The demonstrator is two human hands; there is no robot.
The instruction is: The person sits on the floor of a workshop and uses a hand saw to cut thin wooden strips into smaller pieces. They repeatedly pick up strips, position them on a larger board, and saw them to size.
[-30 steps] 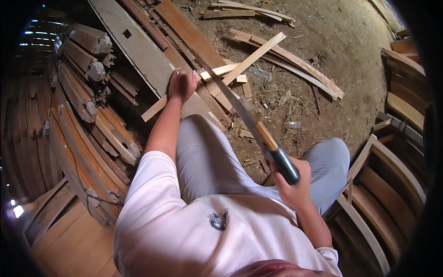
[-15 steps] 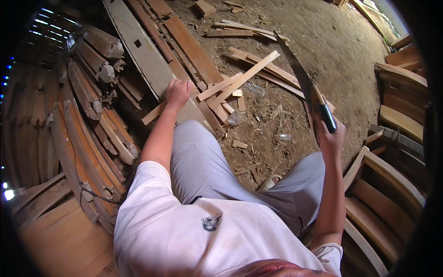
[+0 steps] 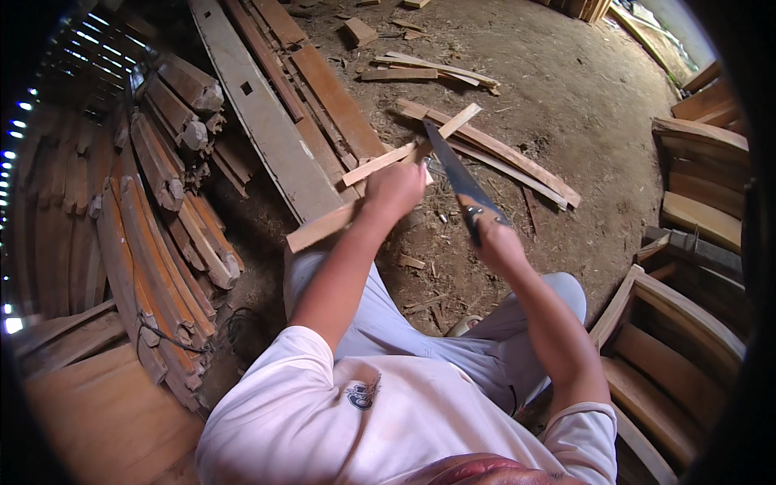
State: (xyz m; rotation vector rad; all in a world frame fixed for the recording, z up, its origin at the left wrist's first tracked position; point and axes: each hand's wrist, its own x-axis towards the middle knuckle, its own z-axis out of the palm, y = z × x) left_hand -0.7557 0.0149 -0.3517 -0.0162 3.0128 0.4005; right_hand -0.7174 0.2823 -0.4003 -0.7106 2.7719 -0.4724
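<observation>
My right hand [image 3: 499,242] is wrapped round the handle of a handsaw [image 3: 455,166]. The dark blade slants away up-left, and its tip overlaps a pale wooden strip near that strip's far end. My left hand [image 3: 396,192] is closed over a wooden strip [image 3: 323,227] above the stacked boards, a little left of the blade. The near end of this strip sticks out toward my left knee; my fist hides its middle. Another short light strip [image 3: 378,163] lies just beyond my left hand. Whether the teeth touch wood I cannot tell.
Long boards [image 3: 263,121] lie along the ground ahead on the left. Curved timber pieces [image 3: 137,234] are stacked at my left, wooden frames [image 3: 687,315] at my right. Loose strips [image 3: 517,166] and offcuts [image 3: 360,32] litter the dirt floor [image 3: 566,89].
The handsaw has swung left and lower, from upright beside my right knee to across the strips. My left hand has moved right from the grey board's edge and now grips a strip.
</observation>
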